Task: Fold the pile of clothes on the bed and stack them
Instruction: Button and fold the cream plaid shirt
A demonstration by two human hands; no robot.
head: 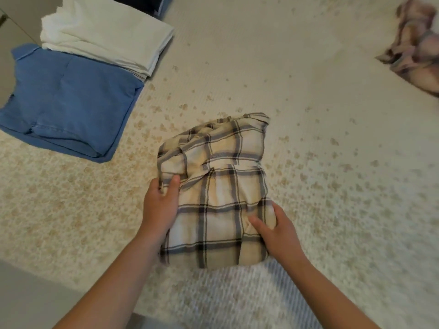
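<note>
While the far left of the bed (308,91) holds the finished stuff, the middle is where the action is. So going left to right: there's a folded blue denim-looking garment (64,108) lying flat near the bed's left edge, and a folded white cotton stack (107,34) sits just behind it, overlapping its back edge a bit. Looks like that corner is the "done" zone, kept off to the side so there's room to fold. Something dark peeks out behind the white one, too cropped to tell what.

Then the cream flannel shirt with grey and black checks (213,186), which sits in the middle of the pale speckled bedspread, close to the near edge, already folded down into a compact bundle. The left hand (160,205) has its grip clamped on the shirt's left edge, thumb on top and fingers tucked under the fabric. The right hand (278,233) is doing the same at the lower right corner, fingers curled into the cloth. Holding both sides like that makes sense to me: a flannel bundle flops open if you lift it from one side only, so my guess is it's about to be carried over to the stack on the left.

Far right, well apart from everything, a crumpled pinkish-purple garment (415,48) lies unfolded, so the task isn't finished yet.
</note>
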